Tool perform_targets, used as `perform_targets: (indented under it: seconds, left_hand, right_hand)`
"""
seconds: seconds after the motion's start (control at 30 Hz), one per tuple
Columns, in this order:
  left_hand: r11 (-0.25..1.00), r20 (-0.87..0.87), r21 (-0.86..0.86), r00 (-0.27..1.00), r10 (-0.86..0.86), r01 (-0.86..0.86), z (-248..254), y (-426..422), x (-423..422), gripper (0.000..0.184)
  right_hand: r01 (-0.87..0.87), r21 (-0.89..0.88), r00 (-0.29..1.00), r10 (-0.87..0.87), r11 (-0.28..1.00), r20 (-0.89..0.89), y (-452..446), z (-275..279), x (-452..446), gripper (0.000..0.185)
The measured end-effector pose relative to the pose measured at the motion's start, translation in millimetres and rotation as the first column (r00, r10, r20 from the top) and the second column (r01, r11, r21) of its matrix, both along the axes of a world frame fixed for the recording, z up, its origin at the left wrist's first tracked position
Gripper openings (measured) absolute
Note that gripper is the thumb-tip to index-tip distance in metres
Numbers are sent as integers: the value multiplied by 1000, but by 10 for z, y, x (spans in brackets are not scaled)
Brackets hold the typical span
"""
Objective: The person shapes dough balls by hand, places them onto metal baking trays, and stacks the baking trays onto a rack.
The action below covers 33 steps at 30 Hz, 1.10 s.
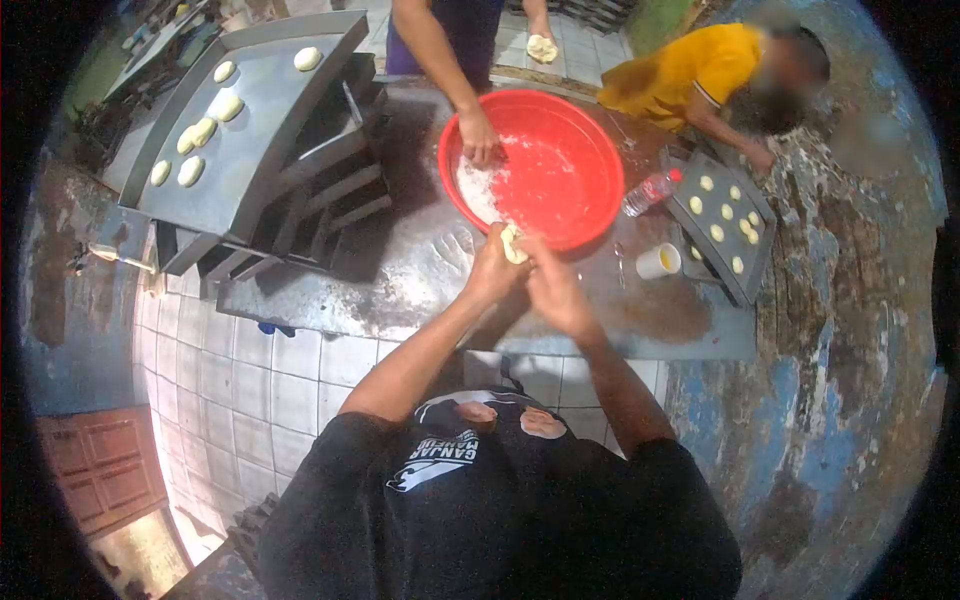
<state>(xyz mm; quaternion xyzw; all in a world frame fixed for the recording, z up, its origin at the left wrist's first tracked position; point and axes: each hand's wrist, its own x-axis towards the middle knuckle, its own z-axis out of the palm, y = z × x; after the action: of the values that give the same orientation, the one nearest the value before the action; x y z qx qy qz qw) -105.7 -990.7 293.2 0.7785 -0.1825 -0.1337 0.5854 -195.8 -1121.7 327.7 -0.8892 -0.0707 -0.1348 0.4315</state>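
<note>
A piece of pale dough (514, 244) is held in my left hand (492, 268), just in front of the near rim of a red basin (560, 190). My right hand (558, 290) is beside it on the right, blurred by motion, with its fingertips close to the dough; what its fingers hold is unclear. White flour (480, 190) lies in the left part of the basin. A co-worker's hand (479, 138) reaches into the basin near the flour, and that person's other hand holds another piece of dough (541, 48).
Metal trays with dough pieces stand at the left (260, 110) and right (708, 240) of the table (400, 290). A plastic bottle (652, 193) and a white cup (657, 262) stand right of the basin. A person in yellow (690, 75) leans by the right tray.
</note>
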Motion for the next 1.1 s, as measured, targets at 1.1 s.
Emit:
perform_targets:
  seconds: [1.1]
  left_hand:
    - [904, 106, 226, 914, -393, 362, 664, 1375, -1433, 57]
  right_hand:
    - [-95, 466, 966, 194, 879, -169, 815, 462, -1154, 22]
